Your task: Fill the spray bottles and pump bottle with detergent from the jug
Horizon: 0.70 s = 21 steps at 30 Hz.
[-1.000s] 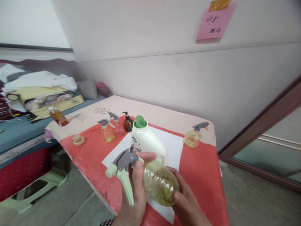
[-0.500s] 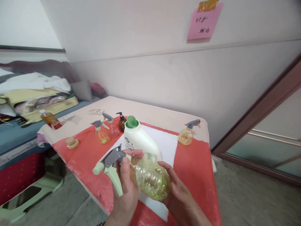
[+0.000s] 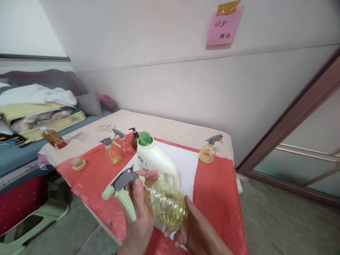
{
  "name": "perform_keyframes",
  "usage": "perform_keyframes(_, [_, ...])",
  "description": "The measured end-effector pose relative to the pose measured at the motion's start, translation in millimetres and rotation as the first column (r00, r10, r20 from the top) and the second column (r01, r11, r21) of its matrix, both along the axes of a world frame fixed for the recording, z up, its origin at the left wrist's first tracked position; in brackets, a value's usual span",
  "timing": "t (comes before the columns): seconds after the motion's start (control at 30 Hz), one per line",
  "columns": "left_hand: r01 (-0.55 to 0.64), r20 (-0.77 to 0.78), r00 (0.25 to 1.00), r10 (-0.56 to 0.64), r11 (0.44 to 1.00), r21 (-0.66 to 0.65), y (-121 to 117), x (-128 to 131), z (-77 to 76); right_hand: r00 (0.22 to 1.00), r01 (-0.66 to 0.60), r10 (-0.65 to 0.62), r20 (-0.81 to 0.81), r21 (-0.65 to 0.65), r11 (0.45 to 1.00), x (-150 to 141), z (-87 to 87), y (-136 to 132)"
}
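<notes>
A clear yellow-green spray bottle (image 3: 168, 203) lies tilted in both hands above the table, its grey and pale green trigger head pointing left. My left hand (image 3: 140, 212) is closed around its neck, just under the trigger head. At the other end, my right hand (image 3: 195, 225) cups the rounded base, with fingertips showing below it. Right behind the bottle stands a white jug (image 3: 156, 156) with a green funnel-like piece (image 3: 145, 139) in its mouth. Part of the jug is hidden by the spray bottle and my left hand.
On the red cloth (image 3: 217, 198) stand a yellow spray bottle (image 3: 207, 153) at right, an orange-yellow one (image 3: 113, 155) and a pink one (image 3: 126, 147) at left, and a brown pump bottle (image 3: 135, 140). A beige cap (image 3: 78, 163) lies near the left edge. White paper (image 3: 186, 159) lies under the jug.
My right hand has turned around the base, its fingers now lower and beneath it. The spray bottle has rolled slightly in my hands. The whole view has shifted a little.
</notes>
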State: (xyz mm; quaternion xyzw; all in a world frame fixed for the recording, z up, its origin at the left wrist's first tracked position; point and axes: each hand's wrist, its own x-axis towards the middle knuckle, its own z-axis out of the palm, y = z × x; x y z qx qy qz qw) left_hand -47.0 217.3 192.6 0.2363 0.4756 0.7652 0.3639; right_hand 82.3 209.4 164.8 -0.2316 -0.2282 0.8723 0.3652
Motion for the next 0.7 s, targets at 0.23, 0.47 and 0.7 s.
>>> perform_keyframes(0.23, [-0.138, 0.074, 0.988, 0.133, 0.987, 0.078, 11.5, -15.5, 11.2, 0.949, 0.272, -0.29, 0.126, 0.139, 0.952, 12.2, -1.1, 10.2])
perform_keyframes(0.47, [-0.293, 0.194, 0.945, 0.264, 0.946, 0.139, 20.1, -40.2, 21.2, 0.914, 0.361, -0.374, 0.155, 0.109, 0.926, 33.5, -10.5, 25.2])
perform_keyframes(0.7, [-0.294, 0.205, 0.94, 0.273, 0.952, 0.082, 23.0, -44.7, 11.9, 0.867, 0.458, -0.486, 0.106, 0.213, 0.863, 40.3, -4.8, 28.7])
